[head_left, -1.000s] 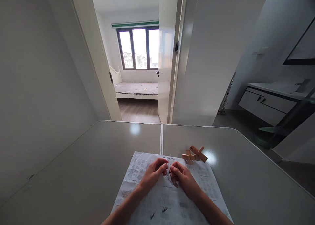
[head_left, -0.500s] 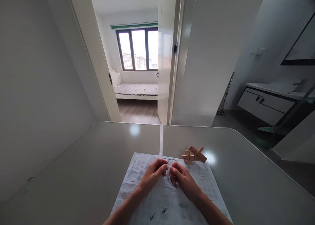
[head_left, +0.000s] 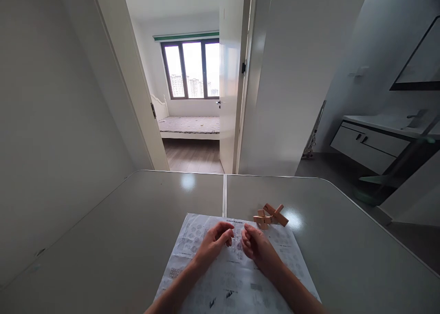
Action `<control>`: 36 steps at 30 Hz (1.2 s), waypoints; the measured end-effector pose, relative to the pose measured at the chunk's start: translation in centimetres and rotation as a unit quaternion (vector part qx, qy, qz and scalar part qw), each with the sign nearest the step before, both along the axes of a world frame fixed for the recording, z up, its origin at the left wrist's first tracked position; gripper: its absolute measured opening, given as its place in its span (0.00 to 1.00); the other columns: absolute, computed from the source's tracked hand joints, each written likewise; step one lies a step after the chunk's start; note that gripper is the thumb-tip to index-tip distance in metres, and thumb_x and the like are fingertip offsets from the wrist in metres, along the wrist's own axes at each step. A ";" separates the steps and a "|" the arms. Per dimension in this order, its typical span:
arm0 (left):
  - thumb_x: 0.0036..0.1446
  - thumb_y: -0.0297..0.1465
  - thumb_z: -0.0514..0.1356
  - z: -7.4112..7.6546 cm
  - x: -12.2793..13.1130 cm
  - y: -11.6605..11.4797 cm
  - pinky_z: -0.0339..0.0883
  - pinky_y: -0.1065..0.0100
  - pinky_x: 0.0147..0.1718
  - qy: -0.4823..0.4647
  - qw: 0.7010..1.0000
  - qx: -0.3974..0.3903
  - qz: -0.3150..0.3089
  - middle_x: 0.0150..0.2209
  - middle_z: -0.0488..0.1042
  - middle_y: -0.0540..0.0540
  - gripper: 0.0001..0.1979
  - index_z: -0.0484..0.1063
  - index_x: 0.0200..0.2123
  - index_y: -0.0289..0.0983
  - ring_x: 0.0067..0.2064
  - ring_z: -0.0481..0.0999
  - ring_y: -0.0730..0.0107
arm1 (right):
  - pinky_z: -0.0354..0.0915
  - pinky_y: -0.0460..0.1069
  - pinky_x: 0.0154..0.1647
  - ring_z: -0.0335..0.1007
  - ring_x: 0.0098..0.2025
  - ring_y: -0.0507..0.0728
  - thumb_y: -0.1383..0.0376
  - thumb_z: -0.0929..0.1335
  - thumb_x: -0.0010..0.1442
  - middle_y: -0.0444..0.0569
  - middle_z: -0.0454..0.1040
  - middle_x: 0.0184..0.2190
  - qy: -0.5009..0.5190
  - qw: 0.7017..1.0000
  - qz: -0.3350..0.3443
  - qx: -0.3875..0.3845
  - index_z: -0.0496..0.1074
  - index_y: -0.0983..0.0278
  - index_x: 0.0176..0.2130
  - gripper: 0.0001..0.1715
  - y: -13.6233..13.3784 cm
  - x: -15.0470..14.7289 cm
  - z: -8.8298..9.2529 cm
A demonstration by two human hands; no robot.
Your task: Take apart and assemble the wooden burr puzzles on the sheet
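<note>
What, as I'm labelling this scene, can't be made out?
All head view:
- Sheet: small print too tiny to read; near edge cut off by frame's bottom.
- Left hand, right hand: palms hidden behind fingers and backs.
- Bed: right part hidden by door.

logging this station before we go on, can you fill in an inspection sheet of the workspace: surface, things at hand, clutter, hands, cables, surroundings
surface: grey table, glossy, with a pale seam running toward its far edge
things at hand: printed sheet under both hands, creased; wooden pieces, some crossed, by its far right corner
clutter: nothing seen
hands: left hand and right hand apart, fingers curled, above the sheet; no held object visible, though the right palm is hidden
cables: nothing seen
surroundings: open door ahead, bed and window beyond; washbasin cabinet at right, in dimmer light
</note>
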State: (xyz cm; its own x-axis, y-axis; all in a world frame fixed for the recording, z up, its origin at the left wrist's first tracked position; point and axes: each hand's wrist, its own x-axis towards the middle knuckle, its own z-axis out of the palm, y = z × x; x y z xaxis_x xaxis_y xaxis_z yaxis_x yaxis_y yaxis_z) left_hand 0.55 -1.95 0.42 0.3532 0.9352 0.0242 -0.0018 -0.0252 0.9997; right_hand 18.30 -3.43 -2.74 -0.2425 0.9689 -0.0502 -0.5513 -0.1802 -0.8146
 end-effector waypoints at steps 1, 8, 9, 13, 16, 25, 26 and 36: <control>0.60 0.45 0.64 0.0 0.0 0.0 0.65 0.67 0.36 0.000 1.000 -0.001 0.001 0.29 0.72 0.51 0.19 0.76 0.43 0.35 0.31 0.70 0.70 | 0.45 0.44 0.15 0.45 0.14 0.45 0.44 0.71 0.62 0.34 0.56 0.15 0.010 1.000 -0.001 -0.003 0.59 0.61 0.22 0.32 0.1 0.1 0.1; 0.60 0.48 0.64 0.5 0.1 -0.3 0.66 0.67 0.36 0.007 1.000 0.003 0.003 0.29 0.73 0.50 0.20 0.76 0.42 0.35 0.31 0.70 0.70 | 0.40 0.43 0.12 0.33 0.13 0.45 0.40 0.68 0.64 0.33 0.49 0.11 0.171 0.984 -0.002 -0.042 0.54 0.60 0.18 0.38 0.2 1.4 1.0; 0.60 0.48 0.64 0.6 0.1 -0.3 0.66 0.67 0.36 0.009 1.000 0.004 0.002 0.29 0.73 0.50 0.20 0.77 0.42 0.35 0.31 0.70 0.70 | 0.40 0.43 0.12 0.32 0.13 0.45 0.40 0.68 0.64 0.33 0.49 0.10 0.190 0.980 -0.006 -0.051 0.54 0.60 0.17 0.38 0.2 1.6 1.1; 0.61 0.45 0.64 0.5 0.1 -0.4 0.66 0.68 0.36 0.007 1.000 -0.001 0.005 0.29 0.73 0.50 0.18 0.77 0.42 0.35 0.31 0.70 0.70 | 0.40 0.44 0.11 0.31 0.12 0.46 0.38 0.66 0.65 0.33 0.48 0.10 0.248 0.966 -0.020 -0.072 0.53 0.59 0.17 0.39 0.1 2.8 1.4; 0.61 0.43 0.65 0.3 0.1 -0.4 0.66 0.68 0.36 0.004 1.000 -0.008 0.008 0.30 0.73 0.50 0.17 0.77 0.43 0.35 0.31 0.71 0.71 | 0.43 0.44 0.11 0.30 0.12 0.46 0.38 0.65 0.66 0.33 0.47 0.10 0.256 0.964 -0.024 -0.059 0.52 0.59 0.16 0.40 0.2 3.6 1.6; 0.60 0.44 0.65 -0.1 0.1 -0.2 0.64 0.68 0.35 -0.011 1.000 -0.013 0.003 0.30 0.72 0.50 0.17 0.76 0.42 0.35 0.31 0.70 0.71 | 0.45 0.44 0.11 0.30 0.12 0.47 0.39 0.64 0.67 0.33 0.49 0.10 0.255 0.966 -0.035 -0.032 0.57 0.58 0.18 0.38 0.7 5.7 2.0; 0.60 0.44 0.65 -0.2 0.1 -0.2 0.64 0.68 0.35 -0.011 1.000 -0.014 0.003 0.30 0.72 0.50 0.18 0.76 0.42 0.36 0.31 0.70 0.71 | 0.46 0.44 0.11 0.31 0.12 0.47 0.39 0.64 0.68 0.33 0.49 0.10 0.257 0.965 -0.038 -0.029 0.58 0.58 0.19 0.37 0.7 6.0 2.0; 0.60 0.43 0.65 -0.7 0.0 0.0 0.65 0.69 0.34 -0.011 1.000 -0.019 -0.001 0.32 0.74 0.49 0.17 0.76 0.43 0.35 0.31 0.71 0.72 | 0.44 0.44 0.11 0.37 0.09 0.45 0.42 0.72 0.60 0.32 0.57 0.11 0.197 0.979 -0.040 -0.042 0.76 0.59 0.33 0.24 2.2 7.5 -0.5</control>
State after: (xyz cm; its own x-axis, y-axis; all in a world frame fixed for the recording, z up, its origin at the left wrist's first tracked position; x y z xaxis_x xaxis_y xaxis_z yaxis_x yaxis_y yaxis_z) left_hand 0.52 -1.97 -0.30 0.3545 0.9351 -0.0038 -0.0232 0.0129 0.9996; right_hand 25.82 -1.28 -3.27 -0.1824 0.9821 -0.0477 -0.8352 -0.1804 -0.5194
